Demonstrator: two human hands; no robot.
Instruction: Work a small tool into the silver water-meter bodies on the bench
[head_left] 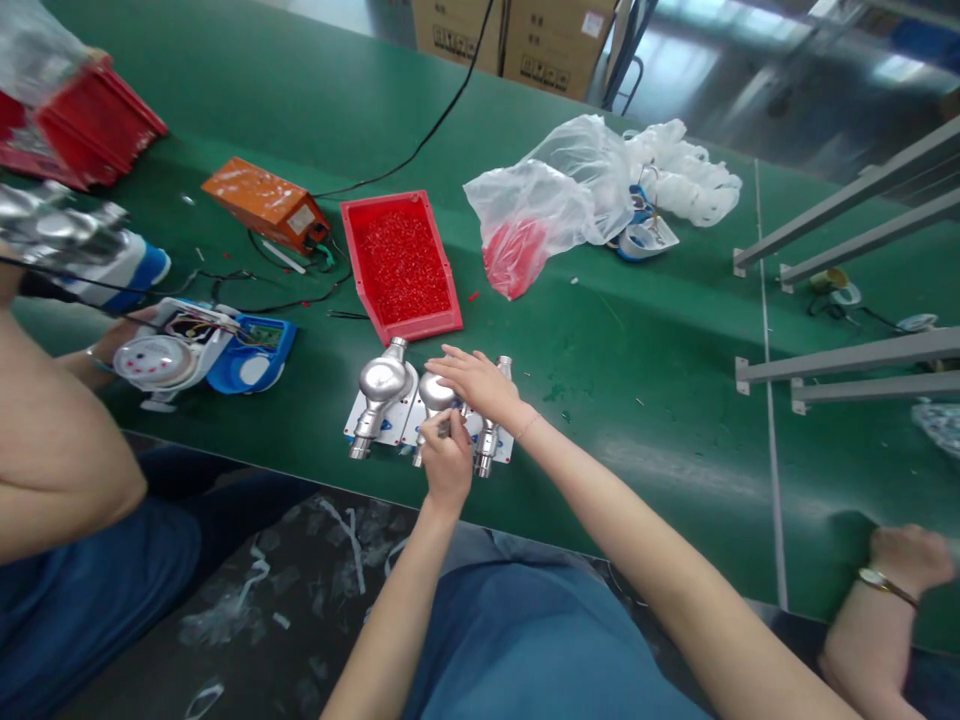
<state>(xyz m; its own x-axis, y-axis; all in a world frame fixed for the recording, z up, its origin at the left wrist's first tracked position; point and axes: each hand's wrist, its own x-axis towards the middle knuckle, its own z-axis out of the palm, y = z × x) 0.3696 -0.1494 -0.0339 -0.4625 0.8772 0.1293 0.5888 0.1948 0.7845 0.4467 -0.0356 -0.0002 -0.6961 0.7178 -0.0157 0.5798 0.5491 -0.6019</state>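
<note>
Three silver metal water-meter bodies lie side by side on the green belt (637,380), near its front edge: the left one (379,392), the middle one (433,395) and the right one (491,440). My right hand (480,385) lies flat across the middle and right bodies, fingers pointing left. My left hand (446,462) is closed around the lower threaded end of the middle body.
A red bin of small red parts (401,265) stands just behind the meters. An orange box (266,205) with cables, plastic bags (577,190), and red bins (82,125) lie farther back. A person at left handles a blue-white meter (202,350). Another person's hand (911,558) rests at right. Grey rails (847,370).
</note>
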